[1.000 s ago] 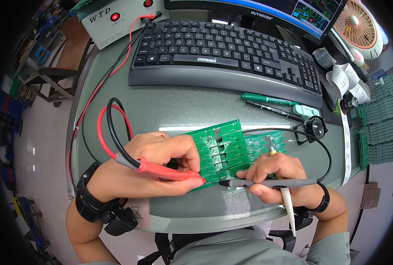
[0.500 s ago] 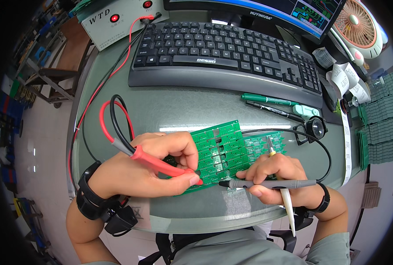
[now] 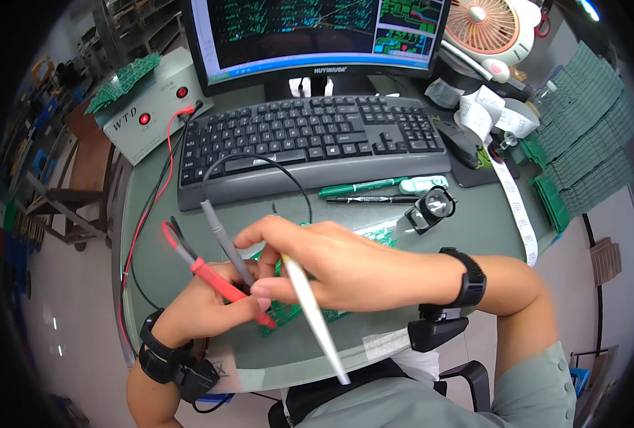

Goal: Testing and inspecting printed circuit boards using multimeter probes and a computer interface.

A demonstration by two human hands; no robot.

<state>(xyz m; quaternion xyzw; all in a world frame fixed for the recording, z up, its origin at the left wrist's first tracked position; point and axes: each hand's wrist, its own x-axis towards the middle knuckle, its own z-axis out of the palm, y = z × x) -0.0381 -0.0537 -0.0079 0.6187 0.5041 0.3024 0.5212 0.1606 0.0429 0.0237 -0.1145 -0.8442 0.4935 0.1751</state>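
My left hand [image 3: 201, 305] is closed around a red test probe [image 3: 218, 281], its tip slanting down toward a green circuit board [image 3: 285, 314]. Both hands cover most of that board, so whether the left fingers also grip it is hidden. Reaching across to the left, my right hand [image 3: 356, 267] pinches a grey test probe [image 3: 222, 235] that stands steeply, its lower end beside the left fingers. A white tapered tool [image 3: 313, 314] is tucked in the same right hand, its tail slanting toward me. More green board [image 3: 381, 235] shows beyond the right wrist.
Past the hands lie a black keyboard [image 3: 288, 171], a green marker [image 3: 363, 187], a black pen [image 3: 367, 200] and a black loupe [image 3: 431, 210]. A white power box [image 3: 149, 118] feeds a red lead [image 3: 161, 189] at left. Stacked green boards [image 3: 581, 143] stand at right.
My right hand has swung left over the board to meet my left hand, and its grey probe has turned from level to steep. The view has tilted up, showing more of the monitor.
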